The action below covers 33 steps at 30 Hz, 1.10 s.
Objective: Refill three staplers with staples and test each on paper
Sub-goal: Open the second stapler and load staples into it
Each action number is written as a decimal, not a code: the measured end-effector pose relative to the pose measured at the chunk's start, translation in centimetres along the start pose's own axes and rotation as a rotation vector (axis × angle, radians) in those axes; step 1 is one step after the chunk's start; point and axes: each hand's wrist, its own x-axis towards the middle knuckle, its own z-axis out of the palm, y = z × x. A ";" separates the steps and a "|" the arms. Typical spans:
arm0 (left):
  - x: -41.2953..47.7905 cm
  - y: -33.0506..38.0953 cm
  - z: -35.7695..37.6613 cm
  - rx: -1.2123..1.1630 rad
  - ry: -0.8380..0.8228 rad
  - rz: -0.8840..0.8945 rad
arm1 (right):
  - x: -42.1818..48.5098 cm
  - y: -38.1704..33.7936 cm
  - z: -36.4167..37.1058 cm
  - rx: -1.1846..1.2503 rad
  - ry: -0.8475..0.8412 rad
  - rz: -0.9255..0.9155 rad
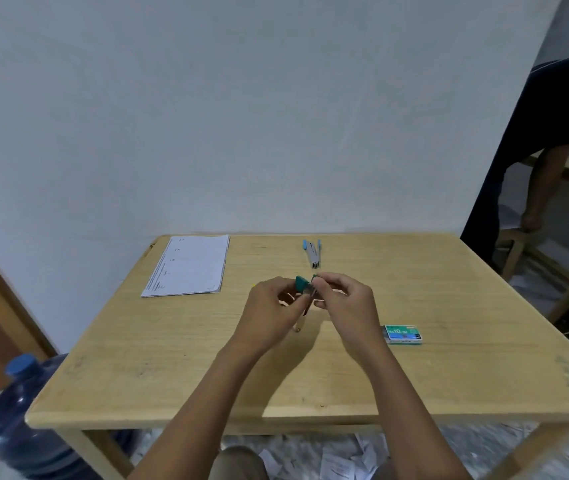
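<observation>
Over the middle of the wooden table (172, 368), both hands hold a small green staple box (302, 284). My left hand (269, 306) grips its green sleeve from the left. My right hand (342, 299) pinches its right end, where grey metal shows. A pale stapler (298, 323) lies on the table below my hands, mostly hidden by them. A blue and grey stapler (312, 252) lies near the table's far edge. A stack of white paper (189, 265) rests at the far left. A second green staple box (403, 334) lies to the right.
A blue water jug (23, 420) stands on the floor by the table's left front leg. Another person (535, 161) bends over at the far right beside a wooden stool (515, 244). Paper scraps (345, 459) litter the floor under the table.
</observation>
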 end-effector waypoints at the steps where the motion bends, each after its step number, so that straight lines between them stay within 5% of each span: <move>1: 0.1 0.0 -0.2 -0.003 -0.021 0.007 | 0.0 0.0 -0.3 0.027 -0.041 0.026; 7: -0.1 0.4 -0.4 -0.053 -0.072 -0.007 | -0.3 -0.5 -1.6 0.005 -0.190 0.001; 23: -0.8 1.2 0.5 -0.312 0.051 -0.062 | -0.7 -0.8 -0.1 -0.152 0.025 -0.118; 28: -1.4 1.0 -0.5 -0.498 0.149 -0.119 | 0.0 -0.8 -1.2 0.056 0.166 0.064; 33: -1.5 -0.2 -2.0 -0.640 -0.003 -0.348 | 0.5 -1.1 -1.8 0.221 0.194 0.173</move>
